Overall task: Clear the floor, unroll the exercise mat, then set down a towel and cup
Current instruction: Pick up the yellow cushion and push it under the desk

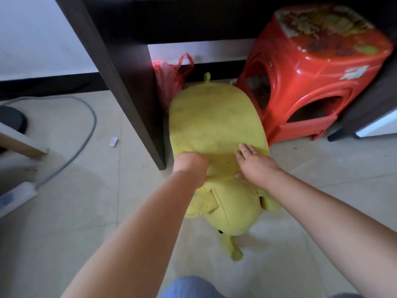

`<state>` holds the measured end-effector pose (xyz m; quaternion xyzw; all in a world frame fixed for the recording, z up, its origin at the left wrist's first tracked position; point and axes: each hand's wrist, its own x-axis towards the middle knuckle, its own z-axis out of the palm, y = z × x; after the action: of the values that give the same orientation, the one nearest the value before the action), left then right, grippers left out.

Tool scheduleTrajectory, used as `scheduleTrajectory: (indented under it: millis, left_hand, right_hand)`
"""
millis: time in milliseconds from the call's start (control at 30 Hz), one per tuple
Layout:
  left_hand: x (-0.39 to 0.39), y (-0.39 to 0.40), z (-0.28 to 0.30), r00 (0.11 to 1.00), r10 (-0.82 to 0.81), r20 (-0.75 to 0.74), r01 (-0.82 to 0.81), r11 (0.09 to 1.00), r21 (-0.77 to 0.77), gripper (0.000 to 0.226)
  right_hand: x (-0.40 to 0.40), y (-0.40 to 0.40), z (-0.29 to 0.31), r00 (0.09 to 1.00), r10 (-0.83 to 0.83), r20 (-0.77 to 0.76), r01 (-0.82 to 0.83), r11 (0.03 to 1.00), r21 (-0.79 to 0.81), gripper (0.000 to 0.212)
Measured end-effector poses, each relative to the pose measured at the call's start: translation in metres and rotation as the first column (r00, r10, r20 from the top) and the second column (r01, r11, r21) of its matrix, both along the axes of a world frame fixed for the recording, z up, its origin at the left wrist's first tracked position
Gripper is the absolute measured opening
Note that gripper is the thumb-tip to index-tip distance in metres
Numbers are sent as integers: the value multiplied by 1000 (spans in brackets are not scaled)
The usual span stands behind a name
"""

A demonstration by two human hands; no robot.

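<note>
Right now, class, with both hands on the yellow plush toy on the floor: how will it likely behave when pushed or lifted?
The yellow plush toy probably flops and sags, since its cloth dents under the left hand. It likely weighs little for its bulk, being stuffed fabric. It should slide rather than roll: its body lies broad and flat under the open right hand.

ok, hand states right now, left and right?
Left hand: closed, gripping the yellow plush toy.
Right hand: open, flat on the plush toy, not gripping.
</note>
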<state>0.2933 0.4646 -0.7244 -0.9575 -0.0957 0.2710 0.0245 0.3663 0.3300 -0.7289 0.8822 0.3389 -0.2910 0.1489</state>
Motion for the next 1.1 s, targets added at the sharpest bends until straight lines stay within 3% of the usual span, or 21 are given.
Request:
scheduleTrajectory:
  millis: [200,533,867,1000,1100]
  left_hand:
    - [9,4,-4,995,-98,9,97,995,32,14]
    - [41,18,-7,996,88,19,-88,996,-15,20]
    - [85,38,-7,994,97,-53,-94,995,43,32]
    - [92,51,-14,982,166,-89,-159,984,80,49]
    - [95,61,-14,964,264,-39,-264,965,9,64]
  right_hand:
    - [3,-12,-14,996,66,61,-66,998,-17,67]
    - [44,8,-16,992,109,55,-109,994,-14,67]
    - [88,31,-23,992,109,68,-116,987,108,68]
    - [102,38,-27,990,100,95,-116,978,175,66]
    - [112,47,-28,987,99,124,-122,973,198,66]
